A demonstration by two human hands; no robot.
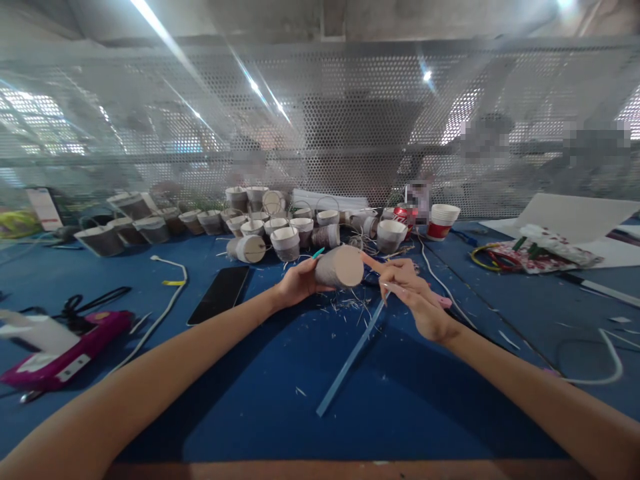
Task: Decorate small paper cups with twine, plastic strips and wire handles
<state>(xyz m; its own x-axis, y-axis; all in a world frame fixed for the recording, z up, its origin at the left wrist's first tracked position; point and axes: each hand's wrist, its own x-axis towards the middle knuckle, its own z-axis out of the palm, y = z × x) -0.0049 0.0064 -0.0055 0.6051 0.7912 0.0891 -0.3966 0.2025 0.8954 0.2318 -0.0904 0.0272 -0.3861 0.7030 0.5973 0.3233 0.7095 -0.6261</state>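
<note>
My left hand is closed around a small grey-brown paper cup, held on its side above the blue table with its flat base facing me. My right hand is just right of the cup; its index finger points at the cup's rim and the other fingers curl around a long pale blue stick that slants down toward me. Scraps of straw-like fibre lie on the table under the cup.
Several similar wrapped cups crowd the back of the table before a perforated metal screen. A black phone, white cable and pink glue gun lie left. A red can, red-white cup and papers sit right.
</note>
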